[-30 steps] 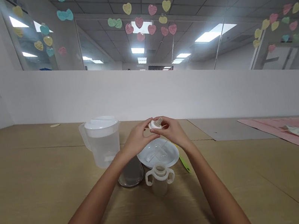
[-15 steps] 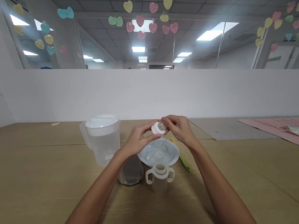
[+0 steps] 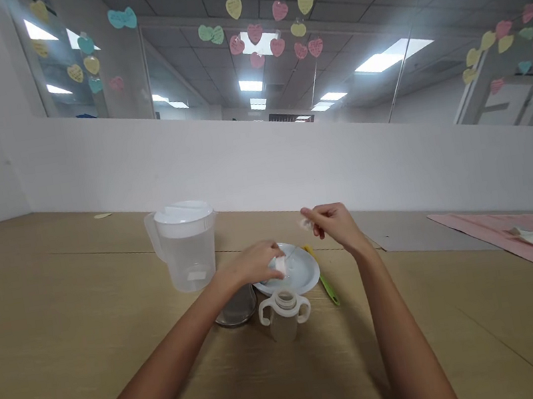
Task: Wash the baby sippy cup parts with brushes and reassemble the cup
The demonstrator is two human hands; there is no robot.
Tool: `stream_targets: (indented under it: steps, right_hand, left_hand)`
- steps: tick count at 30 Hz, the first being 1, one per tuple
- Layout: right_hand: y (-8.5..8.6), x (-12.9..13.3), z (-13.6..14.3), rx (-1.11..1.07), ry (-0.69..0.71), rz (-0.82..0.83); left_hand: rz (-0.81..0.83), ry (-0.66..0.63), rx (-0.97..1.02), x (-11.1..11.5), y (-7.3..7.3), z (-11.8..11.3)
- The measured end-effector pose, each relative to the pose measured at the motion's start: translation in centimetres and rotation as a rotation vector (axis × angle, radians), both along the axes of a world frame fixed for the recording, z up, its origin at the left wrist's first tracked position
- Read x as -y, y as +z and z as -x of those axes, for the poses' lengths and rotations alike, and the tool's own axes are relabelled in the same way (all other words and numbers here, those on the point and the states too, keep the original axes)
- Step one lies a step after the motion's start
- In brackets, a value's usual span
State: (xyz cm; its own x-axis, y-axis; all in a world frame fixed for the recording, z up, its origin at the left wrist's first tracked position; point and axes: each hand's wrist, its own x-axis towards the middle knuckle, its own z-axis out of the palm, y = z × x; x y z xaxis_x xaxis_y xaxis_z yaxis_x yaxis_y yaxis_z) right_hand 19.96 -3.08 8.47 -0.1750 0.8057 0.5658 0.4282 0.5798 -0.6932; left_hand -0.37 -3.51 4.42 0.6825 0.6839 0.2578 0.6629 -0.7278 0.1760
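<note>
Over the pale blue bowl [image 3: 311, 279], my left hand [image 3: 256, 263] grips a white bottle collar [image 3: 281, 265] by its sides. Higher up and to the right, my right hand [image 3: 333, 222] pinches a clear bottle nipple [image 3: 306, 224], which is blurred. An uncapped baby bottle [image 3: 285, 318] with two side handles stands upright in front of the bowl. Some clear parts lie in the bowl, partly hidden by my left hand. A brush with a green handle [image 3: 330, 290] and yellow top leans or lies at the bowl's right side; I cannot tell which.
A lidded clear pitcher [image 3: 189, 255] of liquid stands left of the bowl. Beneath my left forearm is a round grey metal tray [image 3: 236, 309]. A pink mat [image 3: 484, 229] with cloth and a pen lies far right. A white wall [image 3: 239, 156] backs the table.
My hands have moved apart, and the nipple has come away from the collar. My left hand went down to the bowl with the collar; my right hand moved slightly right with the nipple.
</note>
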Motion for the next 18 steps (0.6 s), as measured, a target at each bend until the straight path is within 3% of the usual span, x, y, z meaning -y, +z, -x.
stream_targets:
  steps: [2,4,8,11,13,15,18]
  right_hand:
    - [-1.3,-1.2,-0.5,0.318,-0.105,0.128]
    - [-3.0,-2.7,-0.5,0.646,-0.113,0.344]
    - [-6.1,-5.1,0.6,0.761,-0.080,0.454]
    - [-6.5,-5.6,0.7,0.742,-0.117,0.423]
    - [-5.9,-5.5,0.0,0.689,-0.152,0.371]
    - [-5.0,-5.2,-1.4,0.611,-0.201,0.307]
    - [-4.0,-4.9,-4.1,0.481,-0.306,0.240]
  left_hand:
    - [0.059,0.028,-0.126,-0.8,-1.0,0.3]
    - [0.141,0.024,-0.191,-1.5,-1.9,0.4]
    - [0.277,0.068,-0.155,-2.0,-2.0,0.8]
    - [0.275,0.097,0.066,-1.5,0.1,1.8]
    - [0.166,0.143,0.339,-0.8,2.4,3.4]
    - [-0.022,0.211,0.627,-0.1,4.6,5.7]
    - [-0.427,0.509,0.960,0.1,6.3,10.0]
